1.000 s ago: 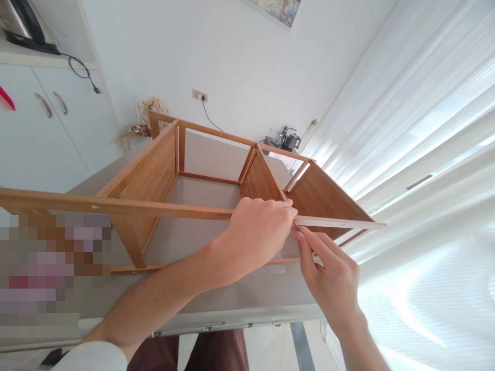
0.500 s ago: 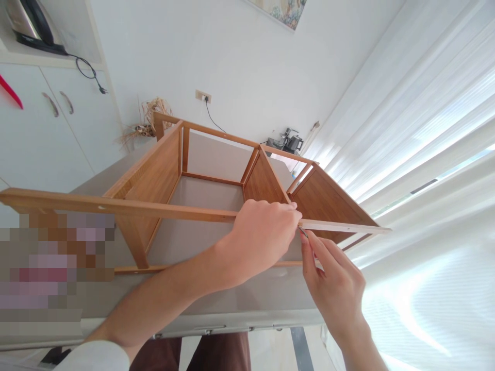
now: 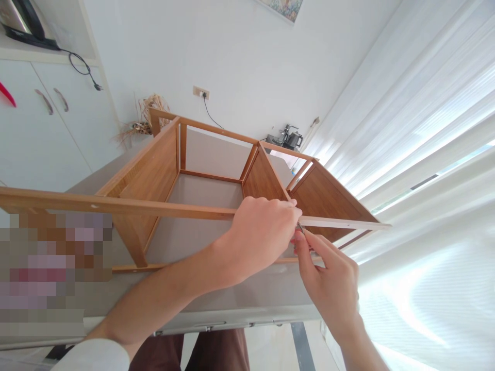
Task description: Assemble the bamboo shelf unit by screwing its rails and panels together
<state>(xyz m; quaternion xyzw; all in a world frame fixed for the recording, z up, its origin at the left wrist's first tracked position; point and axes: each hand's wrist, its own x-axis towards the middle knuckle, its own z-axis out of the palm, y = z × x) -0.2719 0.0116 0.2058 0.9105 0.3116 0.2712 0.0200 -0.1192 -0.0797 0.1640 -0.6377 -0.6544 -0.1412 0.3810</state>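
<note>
A wooden shelf rack [image 3: 162, 208] lies on its side across the grey table, its panels standing between long rails. My left hand [image 3: 263, 232] is closed over the near upper rail, where a middle panel meets it; its fingertips are mostly hidden. Just right of it, my right hand [image 3: 328, 270] pinches a thin metal hex key [image 3: 300, 227], whose tip meets the rail's underside beside my left hand. Most of the key is covered by my fingers.
The grey table [image 3: 240, 299] has a metal-fitted front edge close to my legs. White curtains [image 3: 425, 154] hang at the right. A kettle [image 3: 23, 20] with a loose cord stands on the left cabinet; a black kettle [image 3: 294, 139] is behind the rack. A blurred patch covers the lower left.
My right hand has shifted slightly left and turned a little, with the hex key's angle changed. My left hand keeps its hold on the rail. The whole view has moved slightly.
</note>
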